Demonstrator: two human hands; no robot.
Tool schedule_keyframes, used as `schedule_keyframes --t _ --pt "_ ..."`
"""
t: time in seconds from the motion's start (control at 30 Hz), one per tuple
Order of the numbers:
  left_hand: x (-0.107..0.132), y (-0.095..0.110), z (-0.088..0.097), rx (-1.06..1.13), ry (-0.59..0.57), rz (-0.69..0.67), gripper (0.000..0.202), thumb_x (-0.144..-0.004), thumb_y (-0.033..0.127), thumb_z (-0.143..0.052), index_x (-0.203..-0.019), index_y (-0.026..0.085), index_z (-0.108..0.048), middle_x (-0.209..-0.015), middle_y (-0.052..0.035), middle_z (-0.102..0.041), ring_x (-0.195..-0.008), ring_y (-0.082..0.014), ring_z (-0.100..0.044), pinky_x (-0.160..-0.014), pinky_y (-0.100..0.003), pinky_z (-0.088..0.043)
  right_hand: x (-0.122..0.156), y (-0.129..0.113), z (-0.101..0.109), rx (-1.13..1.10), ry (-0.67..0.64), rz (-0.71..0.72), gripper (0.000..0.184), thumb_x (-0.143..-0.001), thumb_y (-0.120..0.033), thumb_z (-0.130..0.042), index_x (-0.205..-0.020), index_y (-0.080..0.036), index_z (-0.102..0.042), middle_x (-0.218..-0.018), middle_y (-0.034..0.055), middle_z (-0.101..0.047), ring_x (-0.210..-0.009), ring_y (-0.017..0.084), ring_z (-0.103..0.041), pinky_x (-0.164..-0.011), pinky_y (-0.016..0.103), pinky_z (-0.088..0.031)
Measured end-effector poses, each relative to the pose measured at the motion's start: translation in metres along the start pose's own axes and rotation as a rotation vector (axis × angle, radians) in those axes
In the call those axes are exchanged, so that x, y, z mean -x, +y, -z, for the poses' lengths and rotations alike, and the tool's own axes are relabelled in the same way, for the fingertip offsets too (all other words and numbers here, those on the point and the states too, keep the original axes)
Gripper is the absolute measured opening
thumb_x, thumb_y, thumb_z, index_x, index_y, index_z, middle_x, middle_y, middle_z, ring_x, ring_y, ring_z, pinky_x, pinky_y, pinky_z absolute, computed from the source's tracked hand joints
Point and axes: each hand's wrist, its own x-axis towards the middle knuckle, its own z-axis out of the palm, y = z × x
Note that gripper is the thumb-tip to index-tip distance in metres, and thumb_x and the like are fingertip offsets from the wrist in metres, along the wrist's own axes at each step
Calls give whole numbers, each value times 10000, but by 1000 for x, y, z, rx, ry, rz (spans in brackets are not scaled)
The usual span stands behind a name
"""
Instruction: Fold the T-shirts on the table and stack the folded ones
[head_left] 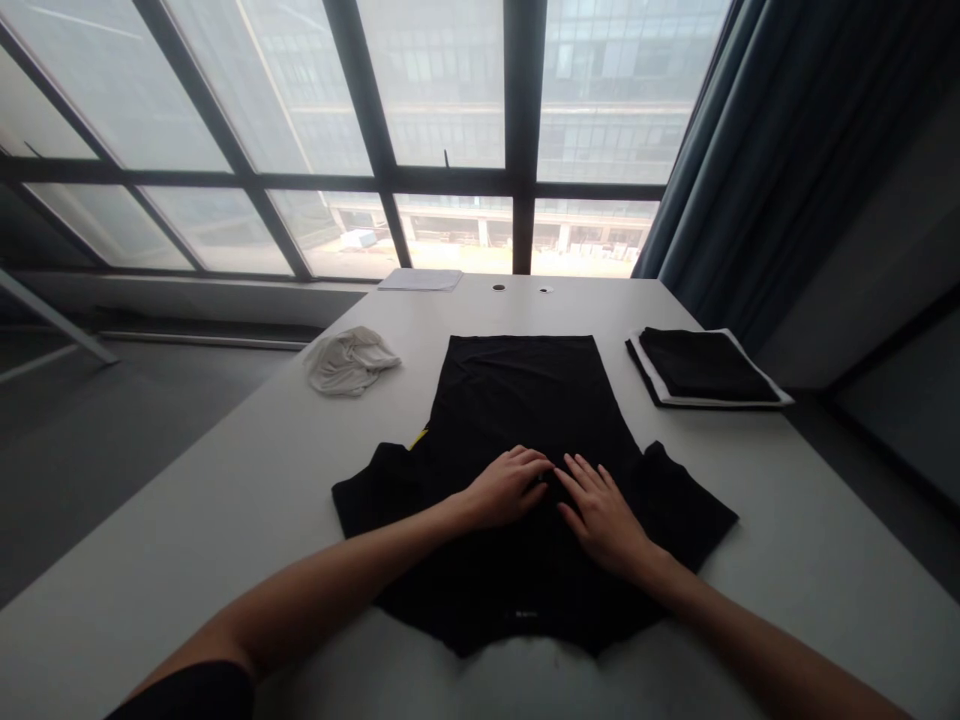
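A black T-shirt [525,400] lies spread flat on the white table, its hem toward the window and its neck opening toward me. A small pale label print [525,614] shows near the collar. My left hand [510,487] rests on the middle of the shirt, fingers slightly bent and thumb apart; its fingertips are partly hidden. Beside it, my right hand [600,510] lies on the cloth with fingers spread. The fingertips of both hands almost meet, with a tiny light spot between them that I cannot make out.
A crumpled white cloth [350,360] sits left of the shirt. Folded black and white garments [705,368] are stacked at the right edge. White papers [421,280] lie at the far end of the table [247,500]. A yellow bit [418,438] shows by the left sleeve.
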Motion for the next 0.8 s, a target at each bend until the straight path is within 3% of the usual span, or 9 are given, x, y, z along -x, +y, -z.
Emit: schedule_keyframes --t 0.1,0.17,0.23,0.3,0.47,0.6,0.8 --pt "-20 -9 -4 100 61 117 269 -965 213 -515 -1156 178 -701 -1087 -80 -674 -1001 -206 -638 -953 -333 -500 -29 6 3 -58 78 -77 425 -1010 -264 -375 -1345 -150 -609 -1466 136 -543 -1392 259 -450 -1169 457 -339" --pt "-31 -12 -4 65 34 140 258 -961 201 -503 -1066 174 -736 -999 -73 -671 -936 -201 -647 -923 -327 -506 -53 12 2 -51 94 -129 438 -991 -219 -377 -1358 -116 -594 -1469 160 -533 -1401 267 -436 -1161 441 -346" --pt "-36 -11 -3 -73 -5 88 237 -953 227 -542 -1090 187 -731 -1016 -82 -658 -988 -230 -628 -958 -374 -488 -72 19 -1 -18 66 -158 470 -982 -197 -372 -1410 -107 -546 -1522 167 -472 -1446 283 -375 -1173 468 -312" --pt "-31 -8 -4 -204 -18 12 316 -952 278 -582 -1248 201 -665 -1162 -108 -632 -1130 -269 -578 -1039 -436 -437 -82 26 -5 8 29 -159 495 -992 -203 -351 -1458 -120 -495 -1570 152 -410 -1481 282 -315 -1190 492 -264" --pt "-4 -11 -8 -301 -103 -61 582 -1021 449 -478 -1549 235 -362 -1613 -128 -323 -1504 -313 -240 -1216 -536 -158 -71 40 -9 54 5 -166 563 -1036 -385 -342 -1528 -118 -403 -1625 135 -301 -1518 283 -216 -1220 490 -170" --pt "2 -14 -9 -289 -202 -72 697 -1027 566 -386 -1608 230 -198 -1655 -115 -214 -1537 -288 -152 -1227 -538 -92 -68 44 -8 99 -13 -220 610 -1034 -450 -337 -1559 -140 -348 -1647 129 -242 -1529 271 -179 -1225 486 -137" --pt "-5 -11 -14 -316 -148 2 701 -1009 597 -395 -1600 252 -243 -1656 -81 -203 -1540 -278 -136 -1229 -529 -139 -74 46 -9 158 -50 -266 644 -1014 -478 -358 -1581 -177 -304 -1663 116 -197 -1536 260 -151 -1228 479 -100"
